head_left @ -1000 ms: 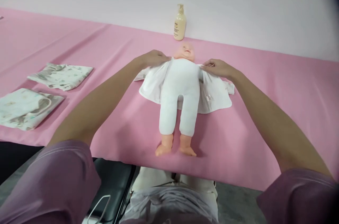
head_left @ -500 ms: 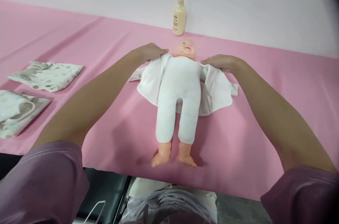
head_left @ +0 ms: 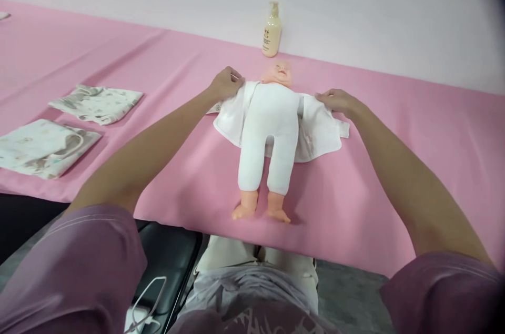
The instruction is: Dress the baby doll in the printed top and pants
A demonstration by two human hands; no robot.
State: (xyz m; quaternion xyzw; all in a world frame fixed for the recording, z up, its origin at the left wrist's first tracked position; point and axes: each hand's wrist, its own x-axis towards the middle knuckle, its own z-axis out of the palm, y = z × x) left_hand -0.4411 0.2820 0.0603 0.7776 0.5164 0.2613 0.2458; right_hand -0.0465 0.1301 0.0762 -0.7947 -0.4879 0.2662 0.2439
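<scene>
A baby doll [head_left: 271,113] with a white cloth body lies on its back, head toward the wall and feet toward me. Beneath it a white baby shirt [head_left: 232,122] is spread open, its two front panels out to either side. My left hand [head_left: 228,83] is closed, fingers curled, pinching the shirt near the doll's shoulder on the left. On the other side, my right hand [head_left: 336,101] pinches the shirt's upper edge between thumb and fingers. The doll's arms are mostly hidden by the shirt and my hands.
A cream pump bottle [head_left: 272,31] stands behind the doll's head, close to the white wall. Folded patterned baby clothes [head_left: 102,104] lie at the left on the pink-covered table [head_left: 177,165]. Below the table's front edge are a black padded seat [head_left: 169,252] and a white cable [head_left: 158,289].
My right hand has moved outward from the doll's neck along the shirt. My left hand has shifted slightly outward and its fingers have curled more. The view has shifted a little.
</scene>
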